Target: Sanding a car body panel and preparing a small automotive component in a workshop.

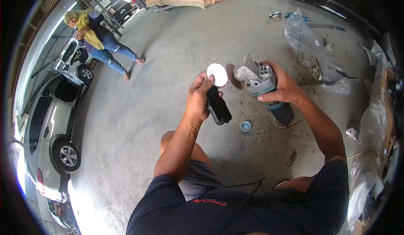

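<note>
Above the floor (139,96), left hand (197,98) grips one disc (219,72) and one black object (218,108), right hand (284,84) clamps one grinder (261,83); red lettering (212,201) marks the shirt (176,214).

Parked cars (52,123) flank the vehicle workshop I view remotely, an angle grinder (261,83) above its concrete floor (134,108).

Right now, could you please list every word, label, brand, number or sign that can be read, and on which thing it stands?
Dark shirt: red lettering on the front, wording not copied here.
Clear plastic bag: small white label, too small to read.
Angle grinder: no readable text.
White disc: no readable text.
</note>
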A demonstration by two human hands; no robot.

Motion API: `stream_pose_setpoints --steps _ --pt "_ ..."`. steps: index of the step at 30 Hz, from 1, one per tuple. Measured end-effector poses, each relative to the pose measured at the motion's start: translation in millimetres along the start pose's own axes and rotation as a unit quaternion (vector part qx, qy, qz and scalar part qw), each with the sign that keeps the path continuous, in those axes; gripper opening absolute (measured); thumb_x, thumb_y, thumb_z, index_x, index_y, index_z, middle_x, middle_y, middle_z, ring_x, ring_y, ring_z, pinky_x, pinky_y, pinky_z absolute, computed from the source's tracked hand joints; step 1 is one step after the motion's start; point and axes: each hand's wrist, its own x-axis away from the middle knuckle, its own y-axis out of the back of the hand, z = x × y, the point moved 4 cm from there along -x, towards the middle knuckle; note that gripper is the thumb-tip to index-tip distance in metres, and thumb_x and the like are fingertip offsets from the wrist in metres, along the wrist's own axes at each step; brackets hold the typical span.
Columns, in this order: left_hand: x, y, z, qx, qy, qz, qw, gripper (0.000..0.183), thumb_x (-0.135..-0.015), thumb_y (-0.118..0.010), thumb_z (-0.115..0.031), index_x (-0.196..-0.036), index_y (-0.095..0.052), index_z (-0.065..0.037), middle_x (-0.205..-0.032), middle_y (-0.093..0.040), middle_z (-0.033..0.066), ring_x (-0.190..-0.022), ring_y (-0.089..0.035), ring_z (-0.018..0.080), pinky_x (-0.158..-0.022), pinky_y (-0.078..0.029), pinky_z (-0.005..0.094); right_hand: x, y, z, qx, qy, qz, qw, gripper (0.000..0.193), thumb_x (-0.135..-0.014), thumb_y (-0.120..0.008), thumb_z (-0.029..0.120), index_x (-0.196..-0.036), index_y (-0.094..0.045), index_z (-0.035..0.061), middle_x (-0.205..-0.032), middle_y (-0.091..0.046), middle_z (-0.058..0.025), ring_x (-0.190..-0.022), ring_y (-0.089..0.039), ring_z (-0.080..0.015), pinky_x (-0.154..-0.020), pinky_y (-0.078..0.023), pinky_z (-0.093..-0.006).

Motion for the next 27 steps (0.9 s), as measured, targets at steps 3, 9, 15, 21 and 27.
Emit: stream_pose_setpoints --steps 3,9,15,21,27 --pt "4 -8 0 -0.007 -0.009 -0.001 1.000 0.021 -0.089 -0.066 -0.020 -0.105 -0.058 -0.009 -0.089 -0.063 0.0077 -0.073 -0.058 0.0136 -0.061 -0.050 0.0269 5 2 3 0.010 0.000 0.000 1.000 0.079 -0.058 -0.086 0.018 -0.124 -0.045 -0.0010 -0.112 -0.058 -0.0122 -0.107 -0.055 -0.0209 -0.093 -0.042 -0.0338" --pt "0 4 2 -0.001 -0.014 0.002 1.000 0.021 -0.089 -0.062 -0.017 -0.108 -0.055 -0.010 -0.090 -0.060 0.0052 -0.079 -0.055 0.0146 -0.065 -0.048 0.0282 6 -3 -2 0.018 -0.002 0.007 1.000 0.081 -0.059 -0.086 0.019 -0.125 -0.044 0.0002 -0.114 -0.057 -0.0129 -0.110 -0.054 -0.0218 -0.096 -0.040 -0.0340" --pt "1 1 -4 0.013 -0.015 -0.011 1.000 0.021 -0.088 -0.062 -0.013 -0.108 -0.053 -0.010 -0.092 -0.059 0.0058 -0.079 -0.055 0.0151 -0.064 -0.048 0.0286 9 -3 -1 0.021 -0.010 0.001 1.000 0.084 -0.059 -0.086 0.021 -0.127 -0.042 0.0006 -0.115 -0.056 -0.0129 -0.111 -0.054 -0.0228 -0.097 -0.039 -0.0341" --pt "1 6 -1 0.040 -0.006 0.006 0.999 0.021 -0.086 -0.064 -0.012 -0.105 -0.056 -0.010 -0.091 -0.059 0.0059 -0.075 -0.054 0.0151 -0.063 -0.049 0.0286 3 1 2 0.008 -0.028 -0.006 1.000 0.084 -0.059 -0.086 0.020 -0.128 -0.042 0.0001 -0.115 -0.057 -0.0125 -0.110 -0.054 -0.0224 -0.097 -0.040 -0.0341" --pt "5 -2 -2 0.025 0.012 0.013 1.000 0.019 -0.086 -0.066 -0.013 -0.103 -0.058 -0.010 -0.090 -0.061 0.0054 -0.074 -0.054 0.0148 -0.062 -0.049 0.0288 1 0 3 0.007 -0.015 0.001 1.000 0.082 -0.059 -0.086 0.020 -0.127 -0.044 -0.0001 -0.114 -0.058 -0.0130 -0.109 -0.055 -0.0224 -0.096 -0.040 -0.0338"
